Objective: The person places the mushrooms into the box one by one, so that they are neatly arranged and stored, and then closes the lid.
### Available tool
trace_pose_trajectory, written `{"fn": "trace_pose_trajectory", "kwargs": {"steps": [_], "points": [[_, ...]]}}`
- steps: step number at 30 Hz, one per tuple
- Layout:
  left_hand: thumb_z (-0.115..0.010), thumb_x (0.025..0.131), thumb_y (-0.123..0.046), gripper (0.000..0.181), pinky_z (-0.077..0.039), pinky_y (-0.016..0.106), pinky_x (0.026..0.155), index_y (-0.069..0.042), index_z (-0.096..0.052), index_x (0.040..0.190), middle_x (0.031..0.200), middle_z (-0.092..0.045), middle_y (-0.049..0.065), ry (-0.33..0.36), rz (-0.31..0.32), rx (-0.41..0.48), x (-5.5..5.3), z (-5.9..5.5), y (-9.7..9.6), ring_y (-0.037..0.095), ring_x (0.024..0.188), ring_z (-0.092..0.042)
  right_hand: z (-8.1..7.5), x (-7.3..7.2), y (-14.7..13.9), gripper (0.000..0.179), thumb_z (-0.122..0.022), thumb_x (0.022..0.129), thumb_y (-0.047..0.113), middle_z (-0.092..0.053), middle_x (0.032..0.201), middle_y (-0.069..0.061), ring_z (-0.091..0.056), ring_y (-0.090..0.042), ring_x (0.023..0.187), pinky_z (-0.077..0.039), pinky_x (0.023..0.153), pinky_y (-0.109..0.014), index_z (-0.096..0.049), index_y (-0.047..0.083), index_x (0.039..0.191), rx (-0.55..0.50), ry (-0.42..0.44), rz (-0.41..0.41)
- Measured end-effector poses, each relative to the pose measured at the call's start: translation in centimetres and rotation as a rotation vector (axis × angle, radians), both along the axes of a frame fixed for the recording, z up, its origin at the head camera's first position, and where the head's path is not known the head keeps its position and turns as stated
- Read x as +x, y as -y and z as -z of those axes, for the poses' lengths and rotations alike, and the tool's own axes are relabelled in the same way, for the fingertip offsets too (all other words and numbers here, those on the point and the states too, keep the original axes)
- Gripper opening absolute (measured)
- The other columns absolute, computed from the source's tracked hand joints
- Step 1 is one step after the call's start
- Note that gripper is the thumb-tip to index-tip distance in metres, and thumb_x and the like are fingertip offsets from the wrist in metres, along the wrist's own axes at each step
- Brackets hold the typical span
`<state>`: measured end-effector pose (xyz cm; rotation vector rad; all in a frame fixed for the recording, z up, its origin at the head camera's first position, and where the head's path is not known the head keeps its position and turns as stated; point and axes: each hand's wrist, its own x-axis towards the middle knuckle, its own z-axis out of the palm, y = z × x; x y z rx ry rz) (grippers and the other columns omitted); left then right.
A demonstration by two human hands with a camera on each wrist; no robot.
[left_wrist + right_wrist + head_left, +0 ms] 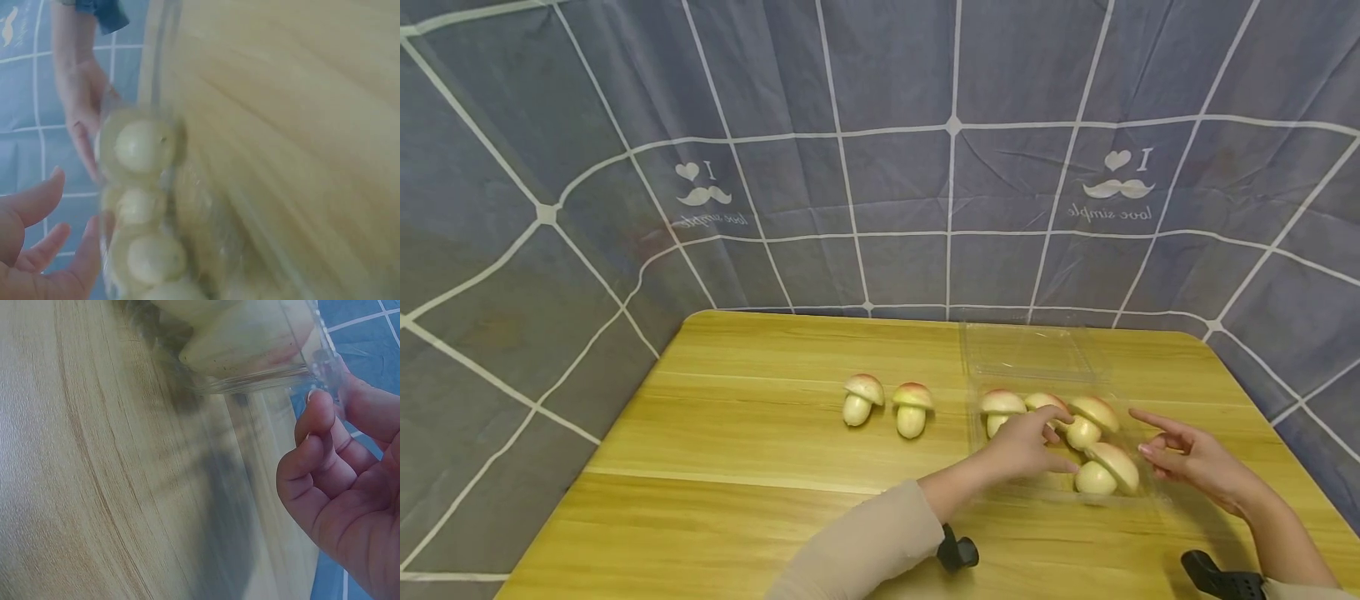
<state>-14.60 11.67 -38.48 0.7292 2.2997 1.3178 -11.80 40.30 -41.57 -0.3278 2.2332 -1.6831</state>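
A clear plastic box [1150, 500] holds several mushroom-shaped pieces [1093, 479] with cream stems and pink-tinged caps. My left hand [1018, 447] reaches over the box from its near left side, thumb and fingers spread among the pieces. Beside the right wall is my right hand [1206, 468], index finger extended towards the rim and the other fingers partly bent. In the right wrist view, the fingertips [317, 412] are right at the box corner [328, 369]. The left wrist view is blurred and shows rounded stems [144, 147] through the plastic next to the spread left fingers.
Two more mushroom-shaped pieces, one [861, 400] and another [912, 410], stand on the wooden table [715, 467] left of the box. The box's clear lid [1030, 350] lies folded back towards the far edge. A grey curtain [895, 183] with white lines hangs behind.
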Motion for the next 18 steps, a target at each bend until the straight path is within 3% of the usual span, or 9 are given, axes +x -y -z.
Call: {"fn": "trace_pose_trajectory", "kwargs": {"steps": [3, 11, 18], "points": [[-0.078, 0.076, -0.014, 0.052, -0.046, 0.019, 0.059, -0.018, -0.056, 0.123, 0.099, -0.060, -0.002, 0.053, -0.023, 0.048, -0.3, -0.4, 1.1, 0.005, 0.082, -0.057, -0.1, 0.0, 0.0, 0.056, -0.049, 0.096, 0.003, -0.060, 0.088, -0.002, -0.056, -0.006, 0.070, -0.052, 0.063, -0.026, -0.043, 0.046, 0.132, 0.008, -0.002, 0.003], [-0.076, 0.079, -0.014, 0.053, -0.050, 0.020, 0.067, -0.015, -0.054, 0.128, 0.107, -0.059, 0.008, 0.109, -0.048, 0.158, -1.5, -1.2, 4.9, 0.014, 0.090, -0.061, -0.1, 0.0, 0.0, 0.056, -0.049, 0.096, 0.003, -0.060, 0.088, -0.002, -0.056, -0.006, 0.071, -0.052, 0.064, -0.026, -0.043, 0.046, 0.131, 0.021, -0.005, 0.003], [-0.074, 0.080, -0.012, 0.053, -0.050, 0.024, 0.070, -0.016, -0.053, 0.129, 0.108, -0.059, 0.010, 0.131, -0.094, 0.205, -2.3, -1.1, 8.0, 0.012, 0.090, -0.060, 0.0, -0.1, 0.0, 0.056, -0.048, 0.096, 0.003, -0.060, 0.088, -0.001, -0.056, -0.006, 0.071, -0.052, 0.064, -0.026, -0.043, 0.047, 0.131, 0.003, 0.007, -0.008]]}}
